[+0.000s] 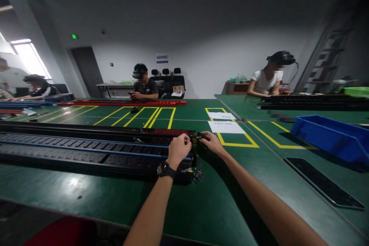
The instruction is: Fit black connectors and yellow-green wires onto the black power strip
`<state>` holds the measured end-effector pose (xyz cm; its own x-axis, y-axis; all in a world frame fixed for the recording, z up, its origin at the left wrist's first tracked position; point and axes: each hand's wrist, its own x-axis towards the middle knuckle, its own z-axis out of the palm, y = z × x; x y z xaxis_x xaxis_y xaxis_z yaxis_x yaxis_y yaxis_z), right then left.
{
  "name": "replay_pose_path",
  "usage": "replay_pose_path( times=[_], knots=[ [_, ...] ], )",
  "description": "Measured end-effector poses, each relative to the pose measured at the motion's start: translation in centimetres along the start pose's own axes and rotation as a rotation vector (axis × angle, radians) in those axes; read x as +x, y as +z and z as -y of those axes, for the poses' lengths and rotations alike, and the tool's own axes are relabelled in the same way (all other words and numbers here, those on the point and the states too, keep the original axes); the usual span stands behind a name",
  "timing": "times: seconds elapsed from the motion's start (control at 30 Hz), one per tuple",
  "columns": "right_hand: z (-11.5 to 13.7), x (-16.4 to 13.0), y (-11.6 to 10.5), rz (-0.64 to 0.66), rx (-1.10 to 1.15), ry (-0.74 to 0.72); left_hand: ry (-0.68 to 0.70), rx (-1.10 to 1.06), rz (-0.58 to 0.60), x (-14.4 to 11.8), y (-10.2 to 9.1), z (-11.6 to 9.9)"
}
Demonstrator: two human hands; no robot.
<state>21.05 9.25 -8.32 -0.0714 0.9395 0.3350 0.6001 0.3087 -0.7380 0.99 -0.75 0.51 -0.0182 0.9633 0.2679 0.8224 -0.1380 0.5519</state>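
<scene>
Several long black power strips [86, 150] lie side by side on the green table [201, 203], running off to the left. Both my hands work at their right end. My left hand [179, 149], a watch on its wrist, is closed around the end of one strip where yellow wires show. My right hand [211, 141] pinches a small black end piece [201, 136] at the same end. Another loose black part [197, 176] lies at the near end of the strips.
A blue plastic bin [331, 136] stands to the right, a flat black panel [323, 182] in front of it. Two white paper sheets [226, 126] lie inside yellow floor-style markings. Three other people sit at tables behind, with red strips [129, 102] before one.
</scene>
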Motion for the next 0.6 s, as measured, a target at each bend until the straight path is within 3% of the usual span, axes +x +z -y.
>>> replay_pose_path(
  times=[0.1, 0.23, 0.4, 0.6],
  knots=[
    [0.2, -0.2, 0.4, 0.002, 0.002, -0.009, -0.006, 0.008, 0.005, 0.0, 0.0, 0.0],
    [0.9, -0.5, 0.8, -0.073, -0.148, -0.048, 0.004, 0.001, 0.0, -0.1, 0.0, 0.0],
    [1.3, -0.6, 0.8, -0.073, -0.312, -0.087, 0.001, 0.0, 0.0, -0.1, 0.1, 0.1],
    [0.8, -0.7, 0.8, -0.029, -0.27, -0.049, 0.027, 0.004, -0.005, -0.1, 0.3, 0.3]
  ],
)
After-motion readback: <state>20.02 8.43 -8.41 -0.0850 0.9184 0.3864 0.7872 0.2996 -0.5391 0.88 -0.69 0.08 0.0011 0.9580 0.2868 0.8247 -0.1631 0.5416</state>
